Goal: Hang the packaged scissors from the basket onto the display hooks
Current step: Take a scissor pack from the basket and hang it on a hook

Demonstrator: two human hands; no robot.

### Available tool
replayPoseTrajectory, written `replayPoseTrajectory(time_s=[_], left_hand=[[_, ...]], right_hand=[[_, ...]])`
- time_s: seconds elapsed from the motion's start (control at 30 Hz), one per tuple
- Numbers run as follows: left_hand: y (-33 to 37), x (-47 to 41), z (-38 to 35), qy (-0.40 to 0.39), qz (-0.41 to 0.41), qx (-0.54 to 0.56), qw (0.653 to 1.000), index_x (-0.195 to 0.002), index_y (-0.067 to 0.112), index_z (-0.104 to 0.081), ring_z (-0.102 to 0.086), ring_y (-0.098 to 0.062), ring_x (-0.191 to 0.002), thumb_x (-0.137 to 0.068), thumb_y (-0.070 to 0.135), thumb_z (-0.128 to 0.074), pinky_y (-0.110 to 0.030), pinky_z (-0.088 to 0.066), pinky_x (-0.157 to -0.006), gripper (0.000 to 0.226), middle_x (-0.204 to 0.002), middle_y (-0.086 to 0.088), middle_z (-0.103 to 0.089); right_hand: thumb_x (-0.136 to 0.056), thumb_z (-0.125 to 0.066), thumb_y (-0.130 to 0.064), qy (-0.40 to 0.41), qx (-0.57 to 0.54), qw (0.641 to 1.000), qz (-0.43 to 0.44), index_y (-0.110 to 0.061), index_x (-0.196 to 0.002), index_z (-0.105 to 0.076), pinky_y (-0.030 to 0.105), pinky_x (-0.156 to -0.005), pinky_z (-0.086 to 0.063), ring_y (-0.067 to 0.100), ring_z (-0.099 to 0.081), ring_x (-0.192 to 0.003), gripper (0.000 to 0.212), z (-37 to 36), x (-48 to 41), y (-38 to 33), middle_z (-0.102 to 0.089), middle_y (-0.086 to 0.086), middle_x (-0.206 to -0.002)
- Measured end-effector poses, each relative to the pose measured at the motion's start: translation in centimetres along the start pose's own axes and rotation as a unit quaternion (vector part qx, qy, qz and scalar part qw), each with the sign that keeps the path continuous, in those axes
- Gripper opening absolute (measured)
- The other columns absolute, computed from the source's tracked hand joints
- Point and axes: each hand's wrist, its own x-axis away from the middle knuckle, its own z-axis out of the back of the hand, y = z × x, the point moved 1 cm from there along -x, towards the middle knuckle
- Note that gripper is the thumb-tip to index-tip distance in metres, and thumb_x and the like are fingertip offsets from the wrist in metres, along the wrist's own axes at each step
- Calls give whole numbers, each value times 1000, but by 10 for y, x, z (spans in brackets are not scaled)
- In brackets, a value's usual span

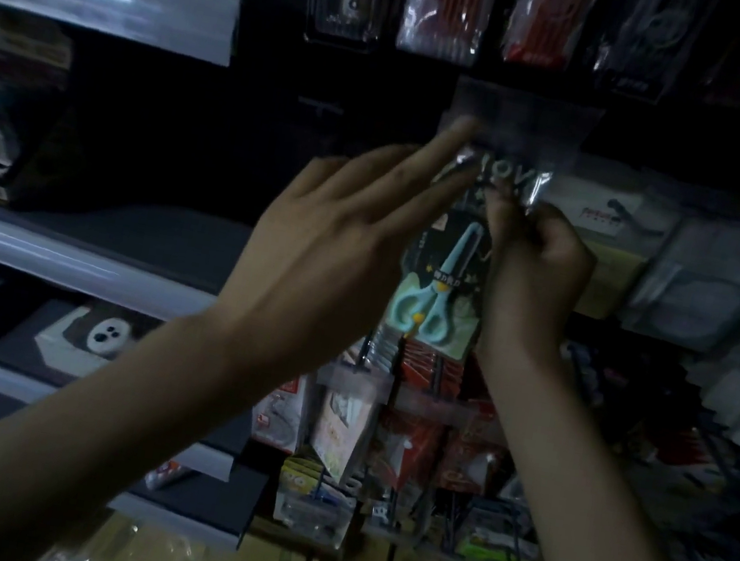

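The step in hand is judged to be the threading of one pack onto a display hook. The packaged scissors [450,269], a clear sleeve with a pale blue pair inside, is held upright just below the clear label plate [528,115] that appears to front a peg. The top edge of the pack is raised to the lower edge of that plate. The peg itself cannot be made out in the dim light, nor can the hang hole of the pack.

The pack is pinched at its upper right edge by the right hand [536,269], whose fingers are curled round it below the plate. The left hand [330,244] is spread, with nothing grasped. Its straight fingers [450,142] are laid against the upper left corner of the pack, at the plate's lower left corner.

The basket is not in view. Packs of red pencils [446,4] are seen hanging above the plate, and red packs [419,440] are hung well below it.

For the next move, the hang hole would have to be lined up with the peg tip behind the plate. The pack would then be slid back along the peg, steadied by the left fingertips. Care is called for, since the hole must be found largely by touch.
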Motion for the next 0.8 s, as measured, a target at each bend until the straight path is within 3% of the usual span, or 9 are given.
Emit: replayPoseTrajectory(time_s=[0.13, 0.23, 0.3, 0.4, 0.47, 0.53, 0.6, 0.7, 0.8], left_hand=[[-1, 11, 0, 20, -3, 29, 999, -156, 14, -49, -45, -26, -146, -94, 10, -53, -42, -44, -104, 62, -173, -1, -26], [-4, 18, -4, 6, 18, 62, 998, -157, 17, -49, -49, -24, -142, -95, 11, -48, -41, -50, -101, 62, -173, 2, -22], [-4, 24, -6, -13, 45, 93, 995, -159, 20, -46, -52, -24, -141, -93, 4, -59, -42, -53, -98, 68, -173, 1, -25], [-4, 31, -10, -48, 131, 156, 978, -160, 25, -43, -53, -23, -140, -92, 0, -69, -38, -51, -104, 77, -169, 4, -37], [-5, 32, -16, -86, 206, 231, 947, -161, 27, -41, -53, -18, -141, -98, 5, -66, -34, -49, -110, 72, -163, 6, -46], [-4, 32, -27, -123, 285, 360, 880, -161, 24, -40, -56, -12, -137, -102, 11, -64, -35, -51, -112, 65, -155, 7, -55], [-5, 30, -39, -138, 345, 446, 815, -155, 22, -48, -65, -6, -124, -103, 15, -66, -29, -56, -101, 55, -139, 9, -66], [-5, 30, -55, -132, 374, 464, 792, -131, 15, -68, -73, 1, -88, -101, 12, -69, -18, -55, -71, 30, -102, 10, -77], [-4, 34, -63, -122, 409, 501, 753, -109, 17, -73, -77, -15, -89, -99, 9, -70, -30, -61, -73, 13, -97, 2, -79]], right_hand=[[-92, -78, -31, -1, 21, 1000, -15, -15, -81, -74, 28, -70, -52, 9, -67, -75, 20, 5, -3, 0, -75, 1, -78], [-90, -79, -30, 5, 20, 999, -51, -23, -75, -70, 28, -70, -51, 8, -65, -71, 19, 8, -2, -5, -72, -7, -73], [-90, -79, -31, 11, 43, 997, -70, -23, -69, -62, 28, -66, -45, 6, -56, -64, 28, 10, 2, -11, -63, -12, -65], [-90, -78, -35, 20, 75, 993, -90, -22, -74, -63, 27, -66, -46, 3, -56, -64, 25, 13, 7, -19, -65, -9, -71], [-92, -77, -36, 15, 83, 992, -91, -25, -78, -65, 27, -67, -47, 3, -59, -67, 21, 13, 11, -24, -66, -11, -74], [-93, -76, -36, 9, 101, 990, -94, -28, -81, -66, 27, -68, -48, 5, -62, -71, 18, 15, 14, -22, -68, -10, -77], [-94, -75, -36, 8, 102, 990, -95, -30, -84, -67, 25, -68, -48, 6, -65, -75, 14, 16, 14, -17, -70, -10, -81], [-93, -76, -30, 12, 83, 991, -102, -30, -91, -68, 15, -69, -50, 2, -70, -83, 8, 20, 17, -9, -73, -10, -87], [-91, -77, -15, 7, 54, 993, -108, -20, -100, -65, 13, -71, -53, 1, -71, -87, 16, 29, 25, -5, -74, -4, -96]])
